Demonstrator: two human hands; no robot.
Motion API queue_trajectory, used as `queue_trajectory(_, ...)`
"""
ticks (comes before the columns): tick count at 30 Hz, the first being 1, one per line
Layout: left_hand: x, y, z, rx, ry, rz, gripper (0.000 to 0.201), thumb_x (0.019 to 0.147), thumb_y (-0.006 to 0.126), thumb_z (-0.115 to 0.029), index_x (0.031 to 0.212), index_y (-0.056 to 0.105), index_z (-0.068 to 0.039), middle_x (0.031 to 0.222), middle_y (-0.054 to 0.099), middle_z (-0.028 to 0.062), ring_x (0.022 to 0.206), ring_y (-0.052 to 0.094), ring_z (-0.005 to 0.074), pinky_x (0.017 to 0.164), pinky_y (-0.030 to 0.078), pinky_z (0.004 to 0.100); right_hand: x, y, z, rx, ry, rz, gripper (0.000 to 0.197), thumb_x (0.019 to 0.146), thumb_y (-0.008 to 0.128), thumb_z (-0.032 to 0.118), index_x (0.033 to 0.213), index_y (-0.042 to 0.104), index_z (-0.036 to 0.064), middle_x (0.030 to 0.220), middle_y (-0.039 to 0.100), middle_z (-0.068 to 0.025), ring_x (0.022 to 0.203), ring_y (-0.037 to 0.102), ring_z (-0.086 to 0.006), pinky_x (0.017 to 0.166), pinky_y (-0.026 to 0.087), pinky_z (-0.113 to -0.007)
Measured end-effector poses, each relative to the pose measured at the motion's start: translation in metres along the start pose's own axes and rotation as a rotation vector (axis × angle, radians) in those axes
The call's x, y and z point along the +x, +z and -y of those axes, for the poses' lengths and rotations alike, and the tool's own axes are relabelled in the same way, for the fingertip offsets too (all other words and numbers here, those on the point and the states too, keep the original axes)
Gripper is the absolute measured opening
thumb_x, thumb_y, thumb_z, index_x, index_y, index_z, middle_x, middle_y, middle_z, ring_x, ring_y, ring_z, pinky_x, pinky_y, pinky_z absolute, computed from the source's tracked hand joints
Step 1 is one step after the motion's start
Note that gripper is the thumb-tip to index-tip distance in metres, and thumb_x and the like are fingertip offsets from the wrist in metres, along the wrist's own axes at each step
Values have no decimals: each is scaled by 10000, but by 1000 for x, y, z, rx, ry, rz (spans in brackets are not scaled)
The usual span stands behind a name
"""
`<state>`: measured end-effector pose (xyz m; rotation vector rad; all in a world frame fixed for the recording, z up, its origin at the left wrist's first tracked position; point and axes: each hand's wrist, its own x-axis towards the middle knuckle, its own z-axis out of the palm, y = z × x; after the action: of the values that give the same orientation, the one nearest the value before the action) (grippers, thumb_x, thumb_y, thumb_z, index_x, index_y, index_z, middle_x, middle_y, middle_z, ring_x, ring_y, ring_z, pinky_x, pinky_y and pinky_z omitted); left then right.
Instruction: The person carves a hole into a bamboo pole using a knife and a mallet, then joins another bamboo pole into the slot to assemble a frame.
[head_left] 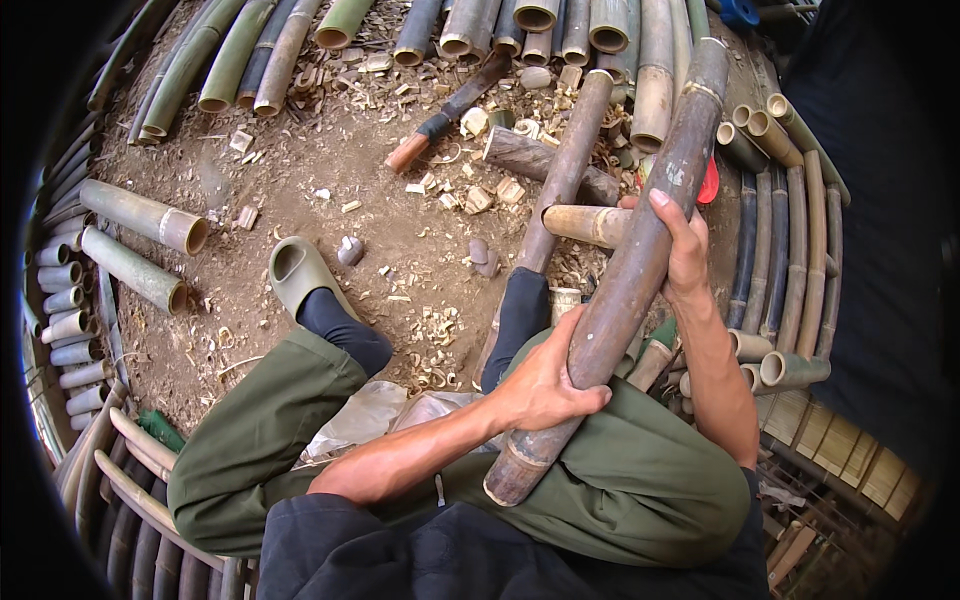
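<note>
Nearest the camera are the person's dark top and green trousers (640,480), knees spread, and across the right thigh rests the butt of a long brown bamboo pole (625,270). The left hand (545,385) has its grip closed round the pole just above that butt end, fingers wrapped over the top; the right hand (680,245) is closed on it farther up, thumb lying along the stem, so the left hand is the nearer to the body and to the cut end. The pole's long axis runs from the lap up and away to the right, its far end reaching the stacked poles beyond. It looks weathered, dark brown with pale scuffs and a light ring at each node, and hollow at the butt. Left of the pole, a foot in a dark sock and green clog (298,270) rests on bare earth strewn with chips. Beyond the pole's middle lie a short pale bamboo offcut (585,222) and a long-bladed chopping knife (450,112); farther still, rows of cut bamboo tubes (520,25).
</note>
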<state>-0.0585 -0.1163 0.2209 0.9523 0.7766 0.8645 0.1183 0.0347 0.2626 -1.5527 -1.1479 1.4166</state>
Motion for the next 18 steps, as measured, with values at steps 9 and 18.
queue_trajectory(9, 3, -1, -3, -48, 24, 7, 990, 729, 770, -236, 1489, 197, 34, 1340, 504, 275, 1259, 511, 348, 1048, 399, 386, 4, 6, 7, -33, 20, -8, 496, 873, 684, 316, 1175, 522, -42, 1038, 661, -212, 884, 665, -232, 774, 554, -352)
queue_trajectory(18, 2, -6, -1, -12, 9, 29, 988, 723, 761, -229, 1491, 197, 31, 1313, 511, 299, 1222, 541, 362, 1024, 420, 396, -1, 11, 13, -54, -25, -25, 505, 881, 671, 312, 1198, 500, -42, 1026, 658, -208, 852, 660, -222, 754, 549, -334)
